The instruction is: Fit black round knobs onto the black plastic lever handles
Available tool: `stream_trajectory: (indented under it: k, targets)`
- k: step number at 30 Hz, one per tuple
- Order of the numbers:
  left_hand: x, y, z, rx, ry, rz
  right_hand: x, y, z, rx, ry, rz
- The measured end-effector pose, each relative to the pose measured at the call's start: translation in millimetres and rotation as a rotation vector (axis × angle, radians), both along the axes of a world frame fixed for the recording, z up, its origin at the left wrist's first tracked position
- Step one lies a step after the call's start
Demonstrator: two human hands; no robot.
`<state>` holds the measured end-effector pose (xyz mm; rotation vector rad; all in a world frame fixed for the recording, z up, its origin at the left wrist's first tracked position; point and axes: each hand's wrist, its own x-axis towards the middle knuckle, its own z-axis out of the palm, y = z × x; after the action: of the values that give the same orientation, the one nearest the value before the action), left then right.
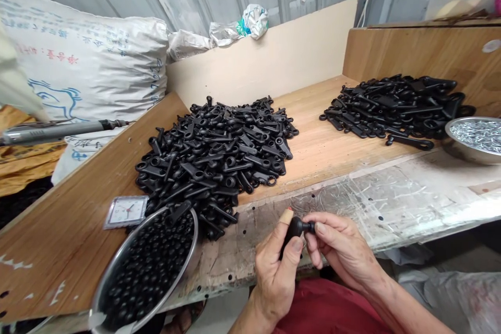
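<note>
My left hand (pixel 274 271) grips a black plastic crank handle (pixel 294 228) between thumb and fingers, with a tan cover on one fingertip. At the handle's end, my right hand (pixel 344 248) pinches a small black knob (pixel 308 226), touching the handle. Whether the two parts are joined, I cannot tell. Both hands are above the front edge of the worktable. A large heap of black crank handles (pixel 219 151) lies beyond them to the left. Nearer on that side, a metal bowl (pixel 194 235) holds many round black knobs (pixel 146 266).
Another pile of black handles (pixel 391 104) lies at the back right, one handle (pixel 410 142) apart in front. A metal bowl (pixel 465 152) of small silver pins stands beside it. A square clock (pixel 126 211), a power screwdriver (pixel 58 132) and a white sack (pixel 97 62) are left.
</note>
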<state>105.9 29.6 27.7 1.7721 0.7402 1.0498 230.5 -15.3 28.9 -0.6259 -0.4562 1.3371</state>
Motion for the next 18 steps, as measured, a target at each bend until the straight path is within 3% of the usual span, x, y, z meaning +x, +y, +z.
stream_trajectory:
  k: [13, 18]
  targets:
    - [-6.7, 2.5, -0.5, 0.146, 0.076, -0.05, -4.2, -2.7, -6.3, 0.001, -0.138, -0.079]
    - [-6.3, 1.0, -7.7, 0.213, 0.068, -0.053, -9.2, -1.8, -6.5, -0.064, -0.107, -0.066]
